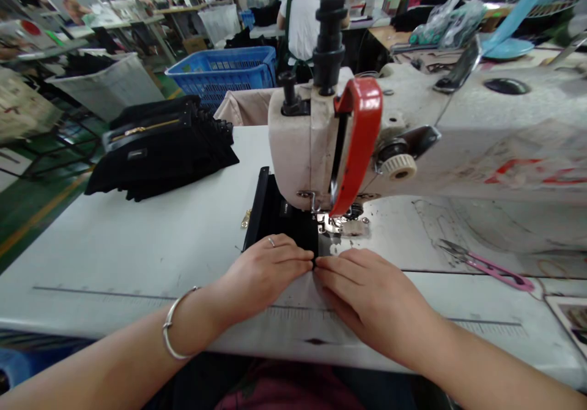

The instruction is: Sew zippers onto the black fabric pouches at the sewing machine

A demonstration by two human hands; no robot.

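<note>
A black fabric piece (298, 230) with a small label and a zipper edge lies on the table, its right edge by the presser foot (326, 222) of the sewing machine (298, 147). A gold zipper pull (246, 219) sticks out at its left. My left hand (268, 269) lies over the near end of the fabric, fingers together and pinching its near right corner. My right hand (367, 294) meets it there, thumb and fingertips closed on the same corner. The fingertips nearly touch, and part of the corner is hidden under them.
A stack of black zippered fabric pieces (160, 147) sits on the table at the left. Pink thread snips (488, 265) lie right of the machine's needle area. Beyond the table are a blue basket (224, 68) and a person in a white shirt (305, 19).
</note>
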